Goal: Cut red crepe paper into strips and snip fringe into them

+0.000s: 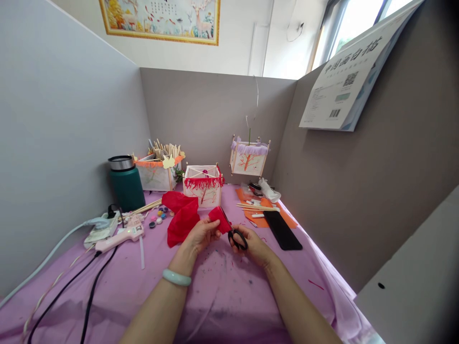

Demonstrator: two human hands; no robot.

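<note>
At frame centre, the black-handled scissors (234, 232), gripped by the right hand (253, 244), point up-left into the small folded red paper piece (219, 219), pinched by the left hand (201, 234).

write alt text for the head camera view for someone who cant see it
Over a purple-covered table, the left hand holds a folded piece of red paper while the right hand works black scissors at it. More red paper lies to the left, near a pink glue gun. Behind stand small paper lanterns, one with red fringe.
</note>
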